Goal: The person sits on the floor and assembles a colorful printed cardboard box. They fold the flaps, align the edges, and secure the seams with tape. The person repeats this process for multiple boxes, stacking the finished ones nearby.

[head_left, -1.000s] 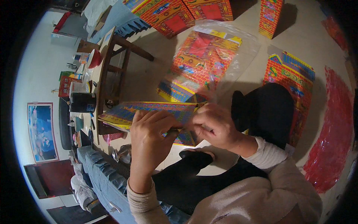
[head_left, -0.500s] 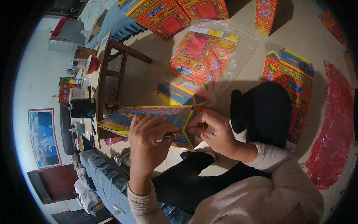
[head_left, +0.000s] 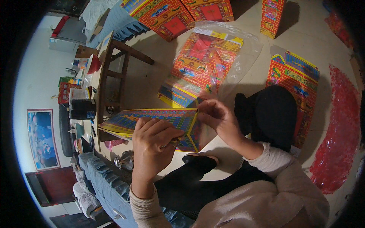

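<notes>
A folded cardboard house piece (head_left: 178, 118), printed with a blue tiled roof and yellow edges, is held up in front of me. My left hand (head_left: 152, 142) has its fingers curled round the lower part of it, thumb pressed toward the index finger. At the piece's right corner, my right hand (head_left: 220, 119) pinches the yellow edge between thumb and fingertips. The piece's underside is partly hidden behind my left hand. Just beyond it on the floor lies a stack of flat brick-printed cardboard sheets (head_left: 205, 60) in clear plastic wrapping (head_left: 247, 49).
Standing brick-printed cardboard boxes (head_left: 163, 21) are at the far side, and a narrow one (head_left: 272, 19) stands farther right. Another printed sheet (head_left: 292, 76) lies beyond my knee, near red plastic film (head_left: 338, 133). A wooden table (head_left: 123, 72) with a red bowl (head_left: 93, 64) stands left.
My right hand has moved slightly up and right, from the middle of the folded edge to its upper corner. My left hand keeps its grip in nearly the same place.
</notes>
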`<action>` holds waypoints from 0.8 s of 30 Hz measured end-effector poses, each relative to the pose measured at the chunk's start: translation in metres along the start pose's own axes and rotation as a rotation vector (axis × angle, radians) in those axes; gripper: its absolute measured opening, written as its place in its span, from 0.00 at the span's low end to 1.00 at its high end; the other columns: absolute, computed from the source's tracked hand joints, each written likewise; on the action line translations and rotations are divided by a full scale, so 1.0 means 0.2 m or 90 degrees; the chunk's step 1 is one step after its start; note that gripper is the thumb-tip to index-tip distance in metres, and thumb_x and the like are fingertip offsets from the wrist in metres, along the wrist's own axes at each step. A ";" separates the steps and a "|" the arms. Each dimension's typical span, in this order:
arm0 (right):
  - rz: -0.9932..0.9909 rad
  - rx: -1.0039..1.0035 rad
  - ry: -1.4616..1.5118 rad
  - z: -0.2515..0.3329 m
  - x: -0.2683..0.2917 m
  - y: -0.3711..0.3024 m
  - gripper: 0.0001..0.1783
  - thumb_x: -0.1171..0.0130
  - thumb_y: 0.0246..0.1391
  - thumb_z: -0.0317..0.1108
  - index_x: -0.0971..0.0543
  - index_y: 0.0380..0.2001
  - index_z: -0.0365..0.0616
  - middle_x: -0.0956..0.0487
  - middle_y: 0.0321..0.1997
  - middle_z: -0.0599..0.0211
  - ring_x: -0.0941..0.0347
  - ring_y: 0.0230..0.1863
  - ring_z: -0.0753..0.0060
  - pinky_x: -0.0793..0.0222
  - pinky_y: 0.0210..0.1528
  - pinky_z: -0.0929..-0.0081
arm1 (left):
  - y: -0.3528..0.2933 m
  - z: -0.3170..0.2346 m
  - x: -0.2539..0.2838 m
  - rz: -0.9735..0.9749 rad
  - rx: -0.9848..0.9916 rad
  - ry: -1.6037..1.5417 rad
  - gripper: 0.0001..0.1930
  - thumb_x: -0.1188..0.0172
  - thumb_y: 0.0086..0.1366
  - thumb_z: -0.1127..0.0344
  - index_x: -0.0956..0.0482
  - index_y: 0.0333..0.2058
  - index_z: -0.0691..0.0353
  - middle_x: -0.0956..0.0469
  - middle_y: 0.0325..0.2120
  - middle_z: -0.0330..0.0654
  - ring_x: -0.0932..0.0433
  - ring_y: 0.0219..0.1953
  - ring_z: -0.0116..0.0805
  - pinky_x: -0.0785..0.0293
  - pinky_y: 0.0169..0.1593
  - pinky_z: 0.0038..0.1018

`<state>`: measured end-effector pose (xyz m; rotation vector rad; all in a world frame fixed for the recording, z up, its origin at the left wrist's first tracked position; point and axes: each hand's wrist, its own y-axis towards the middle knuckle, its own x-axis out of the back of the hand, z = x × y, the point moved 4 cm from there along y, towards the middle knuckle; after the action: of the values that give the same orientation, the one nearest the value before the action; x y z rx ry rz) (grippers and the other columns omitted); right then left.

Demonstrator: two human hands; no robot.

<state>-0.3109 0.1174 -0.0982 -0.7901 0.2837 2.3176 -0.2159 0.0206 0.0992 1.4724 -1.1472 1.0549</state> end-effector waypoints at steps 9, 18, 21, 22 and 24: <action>-0.019 0.094 -0.211 0.02 0.05 0.03 0.12 0.36 0.65 0.22 0.20 0.50 0.40 0.18 0.54 0.69 0.23 0.50 0.82 0.23 0.53 0.77 | -0.02 0.02 -0.01 -0.028 -0.013 -0.001 0.15 0.24 0.38 0.74 0.11 0.30 0.54 0.17 0.28 0.36 0.20 0.33 0.36 0.32 0.43 0.35; -0.008 0.172 -0.293 0.08 0.03 0.06 0.09 0.33 0.62 0.23 0.17 0.45 0.40 0.16 0.56 0.67 0.22 0.44 0.85 0.27 0.42 0.82 | -0.03 0.02 -0.01 -0.026 -0.010 -0.004 0.16 0.24 0.38 0.74 0.11 0.31 0.54 0.17 0.29 0.36 0.20 0.34 0.37 0.32 0.43 0.36; -0.002 0.125 -0.279 0.10 0.03 0.06 0.10 0.32 0.60 0.23 0.17 0.45 0.40 0.15 0.56 0.68 0.22 0.42 0.85 0.27 0.42 0.82 | -0.02 0.02 -0.01 -0.019 -0.009 -0.005 0.16 0.24 0.38 0.74 0.11 0.31 0.54 0.17 0.29 0.36 0.20 0.34 0.37 0.31 0.43 0.36; -0.003 0.122 -0.296 0.11 0.02 0.06 0.10 0.32 0.60 0.23 0.17 0.45 0.40 0.15 0.56 0.68 0.22 0.42 0.85 0.28 0.42 0.82 | -0.02 0.02 -0.01 -0.015 -0.007 -0.005 0.16 0.24 0.39 0.74 0.11 0.31 0.54 0.17 0.29 0.36 0.20 0.34 0.37 0.31 0.43 0.36; -0.007 0.117 -0.329 0.12 0.02 0.06 0.09 0.32 0.60 0.23 0.17 0.44 0.40 0.15 0.56 0.68 0.22 0.42 0.85 0.28 0.43 0.82 | -0.02 0.02 -0.01 -0.006 -0.008 -0.006 0.16 0.24 0.39 0.73 0.11 0.32 0.54 0.18 0.29 0.36 0.21 0.34 0.37 0.31 0.42 0.35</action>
<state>-0.3332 0.1207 -0.0815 -0.0898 0.2525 2.3485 -0.2122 0.0180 0.0970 1.4725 -1.1509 1.0344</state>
